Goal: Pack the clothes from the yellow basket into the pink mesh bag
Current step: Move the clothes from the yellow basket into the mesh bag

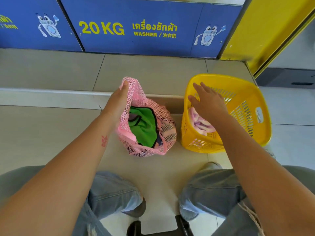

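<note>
The left hand (119, 97) pinches the raised rim of the pink mesh bag (148, 133), holding its mouth up and wide; a green garment (143, 126) lies inside, just below that hand. The right hand (208, 101) hangs over the yellow basket (238, 106) with fingers spread, gripping nothing. Beneath its palm, pale pink clothes (199, 123) lie in the basket.

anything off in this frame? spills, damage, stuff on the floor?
Nothing stands out. The pink mesh bag is held open by the left hand, with green clothing inside. The right hand is open above the yellow basket, which holds pink cloth.
</note>
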Demonstrator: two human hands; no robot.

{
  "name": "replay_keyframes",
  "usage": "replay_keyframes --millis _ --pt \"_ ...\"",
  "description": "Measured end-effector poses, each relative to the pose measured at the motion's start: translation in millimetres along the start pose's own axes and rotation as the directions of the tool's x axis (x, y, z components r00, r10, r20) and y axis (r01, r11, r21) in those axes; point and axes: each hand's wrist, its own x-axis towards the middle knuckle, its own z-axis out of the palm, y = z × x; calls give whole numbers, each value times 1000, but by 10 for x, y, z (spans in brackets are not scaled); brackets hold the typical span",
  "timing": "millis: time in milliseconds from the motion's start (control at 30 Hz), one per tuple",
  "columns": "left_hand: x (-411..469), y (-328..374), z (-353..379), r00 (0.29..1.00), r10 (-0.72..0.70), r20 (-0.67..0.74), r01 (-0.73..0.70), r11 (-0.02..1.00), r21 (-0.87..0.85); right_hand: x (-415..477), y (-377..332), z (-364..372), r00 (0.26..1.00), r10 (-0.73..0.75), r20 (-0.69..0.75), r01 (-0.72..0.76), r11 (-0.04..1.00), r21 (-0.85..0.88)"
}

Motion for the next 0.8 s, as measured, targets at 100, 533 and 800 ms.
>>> replay_keyframes --millis 100,533,800 --pt "20 -7 103 1000 2 -9 -2 1000 1 5 318 108 978 193 78 -197 979 58" --pt "441 -112 647 997 -73 -28 74 997 30 411 464 856 797 302 524 -294 951 -101" --pt "582 -146 744 992 -122 -14 122 992 -4 658 455 1160 803 347 484 -428 902 63"
